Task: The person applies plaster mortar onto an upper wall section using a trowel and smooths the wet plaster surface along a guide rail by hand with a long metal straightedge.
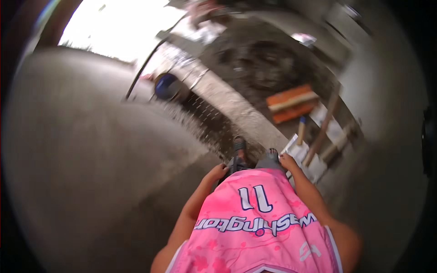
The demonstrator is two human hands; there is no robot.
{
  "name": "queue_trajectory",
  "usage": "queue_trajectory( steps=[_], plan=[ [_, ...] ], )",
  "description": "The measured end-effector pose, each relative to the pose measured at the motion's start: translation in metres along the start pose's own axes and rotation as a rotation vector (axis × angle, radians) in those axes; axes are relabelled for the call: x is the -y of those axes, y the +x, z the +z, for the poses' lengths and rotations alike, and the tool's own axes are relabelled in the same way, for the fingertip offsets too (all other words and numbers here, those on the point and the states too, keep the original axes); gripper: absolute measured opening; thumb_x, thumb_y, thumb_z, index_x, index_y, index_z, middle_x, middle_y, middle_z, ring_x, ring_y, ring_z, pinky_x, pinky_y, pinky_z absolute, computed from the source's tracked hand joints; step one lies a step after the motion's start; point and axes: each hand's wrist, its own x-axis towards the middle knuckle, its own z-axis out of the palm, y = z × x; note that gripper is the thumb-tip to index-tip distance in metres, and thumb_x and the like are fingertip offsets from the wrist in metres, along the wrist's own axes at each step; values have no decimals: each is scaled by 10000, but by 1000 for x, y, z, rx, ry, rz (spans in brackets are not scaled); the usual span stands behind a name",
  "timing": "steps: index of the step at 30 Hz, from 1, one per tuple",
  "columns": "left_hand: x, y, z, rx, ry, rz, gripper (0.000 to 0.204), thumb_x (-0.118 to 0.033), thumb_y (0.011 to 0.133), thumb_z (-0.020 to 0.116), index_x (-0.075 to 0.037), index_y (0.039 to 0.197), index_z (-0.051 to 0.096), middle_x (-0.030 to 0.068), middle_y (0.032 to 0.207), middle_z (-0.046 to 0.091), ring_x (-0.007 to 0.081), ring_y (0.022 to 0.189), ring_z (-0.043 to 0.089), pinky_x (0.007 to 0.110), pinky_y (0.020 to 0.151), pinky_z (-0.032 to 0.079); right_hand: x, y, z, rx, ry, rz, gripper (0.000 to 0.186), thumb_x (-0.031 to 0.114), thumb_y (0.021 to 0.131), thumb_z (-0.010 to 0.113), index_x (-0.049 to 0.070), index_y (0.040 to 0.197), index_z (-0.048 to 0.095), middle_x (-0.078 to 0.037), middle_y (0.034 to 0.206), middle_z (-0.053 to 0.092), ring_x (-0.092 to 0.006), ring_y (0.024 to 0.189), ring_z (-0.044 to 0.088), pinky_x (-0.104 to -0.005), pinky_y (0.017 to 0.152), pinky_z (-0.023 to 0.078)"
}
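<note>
My left hand (220,171) is at my left thigh, its fingers curled in on the dark grey trousers (267,160). On the other side my right hand (287,162) is closed on the trouser cloth at my right thigh. Neither hand holds a tool. Just beyond the right hand lie a wooden-handled tool with a blue end (301,131) and a long wooden stick (324,125). Farther off is an orange rectangular block (287,111) with a pale bar across it, resembling a plastering float. Motion blur softens the details.
Dark wet mortar (259,66) lies spread ahead, beside a pale strip (227,93). A round blue and dark container (167,86) and a bent dark rod (146,68) stand ahead left. My sandalled feet (239,144) are on wet, speckled floor. Grey concrete floor (91,136) extends left.
</note>
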Motion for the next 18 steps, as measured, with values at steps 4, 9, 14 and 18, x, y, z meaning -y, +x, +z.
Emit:
queue_trajectory(
  steps=[4,9,14,18],
  plan=[
    [-88,64,37,-489,-425,34,492,-385,944,576,59,1125,687,308,1128,687,427,1080,662,479,943,500,-4,193,-163,-3,-201,-453,359,224,935,536,0,1186,664,-204,943,719,-267,785,723,-390,710,567],
    [-153,66,311,-481,-822,-90,551,-451,958,551,68,1083,690,326,1099,680,455,1068,656,494,925,503,-119,154,-294,123,-585,-340,344,222,948,531,-5,1167,667,-160,805,716,-242,682,712,-375,665,566],
    [-201,31,458,-384,-1119,-219,575,-468,955,569,66,1140,677,320,1131,681,470,1013,673,497,893,509,-94,165,-310,353,-913,-388,360,238,906,543,-1,1137,681,-164,806,724,-246,686,709,-393,663,564],
    [-239,28,519,-424,-1381,-303,608,-486,949,578,77,1160,667,315,1129,687,467,1006,677,504,889,508,-59,223,-273,470,-944,-465,333,241,940,552,8,1145,672,-117,751,699,-201,614,661,-353,598,536]
  ],
)
